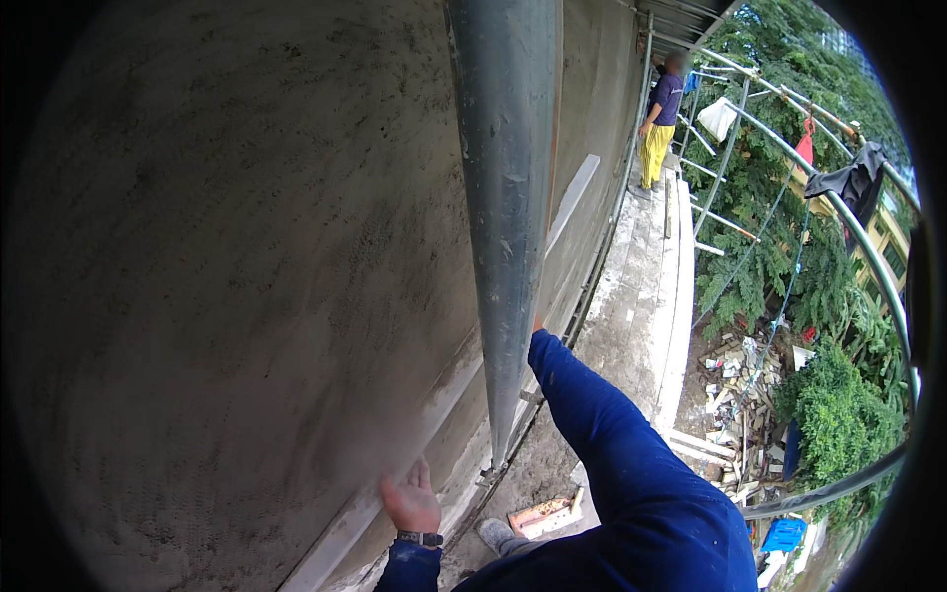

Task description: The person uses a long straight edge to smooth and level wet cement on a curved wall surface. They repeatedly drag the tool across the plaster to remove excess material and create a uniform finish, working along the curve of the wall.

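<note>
- The wall [237,266] was dark and streaked; if its coat was soft, as it seemed, an uneven push could gouge it.
- The bar [449,398] sloped up rightward along the wall, its middle hidden behind the pole; tilting one end could dig its edge in.
- The left hand [412,505] touched the bar near its lower end, fingers part extended. I could not tell whether they wrapped its edge; a loose hold could let the bar slip.
- The watch [421,538] sat close to the bar and might catch on it.
- The pole [508,197] stood between the arms, so the bar or a sleeve could knock it.
- The right hand [539,324] was nearly all behind the pole; how far its fingers were open, and what they held, I could not tell. Poor sight there could hide a bad grip.
- The float [546,516] lay beside the shoe [493,536], a likely trip.
- The planks [631,286] looked dirty, so footing could fail.
</note>
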